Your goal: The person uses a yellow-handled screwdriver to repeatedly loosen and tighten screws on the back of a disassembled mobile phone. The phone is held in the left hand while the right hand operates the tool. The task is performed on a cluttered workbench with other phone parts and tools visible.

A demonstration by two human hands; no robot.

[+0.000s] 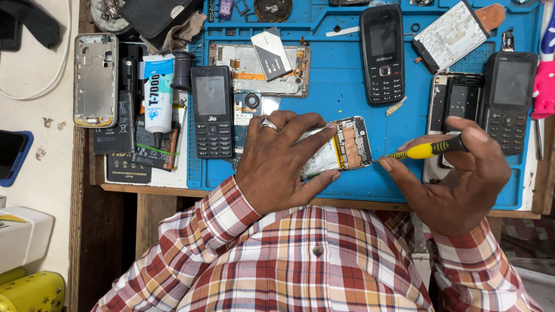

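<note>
My left hand (283, 159), with a ring on one finger, lies over an opened smartphone (347, 144) and holds it down on the blue work mat (338, 86). The phone's back is off, showing a silver battery and a circuit board. My right hand (457, 173) grips a yellow-and-black screwdriver (425, 150), whose tip points left at the phone's right edge. Both sleeves are red-and-white plaid.
Black keypad phones lie on the mat at the left (211, 111), centre top (382, 53) and right (510, 101). A bare phone frame (257, 72), a loose battery (457, 34), a glue tube (157, 95) and a silver phone shell (95, 80) lie around. The wooden bench edge (156, 189) runs below.
</note>
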